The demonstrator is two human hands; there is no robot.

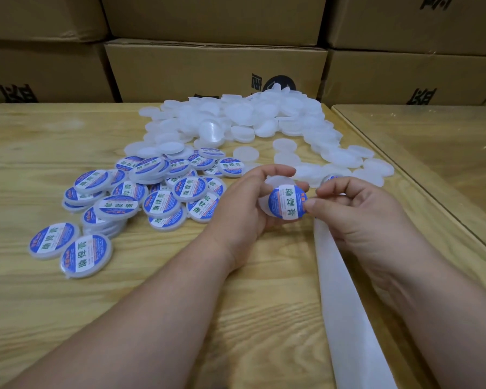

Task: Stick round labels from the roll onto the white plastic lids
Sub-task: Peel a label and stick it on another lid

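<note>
At frame centre, a white lid [275, 183] is gripped by the left hand [244, 203]; a round label [287, 201] is pinched against it by the right hand [357, 211]. The label strip [345, 299] runs lower right.

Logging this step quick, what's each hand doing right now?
Left hand: holding a white lid.
Right hand: pinching the round label against that lid.

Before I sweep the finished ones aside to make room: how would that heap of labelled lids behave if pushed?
The labelled lids would probably slide easily: they look like thin, light plastic on a smooth wooden table. They lie loosely overlapped, so the heap would likely spread and shed lids rather than move as one. Flat discs, they seem unlikely to roll unless tipped on edge.
</note>
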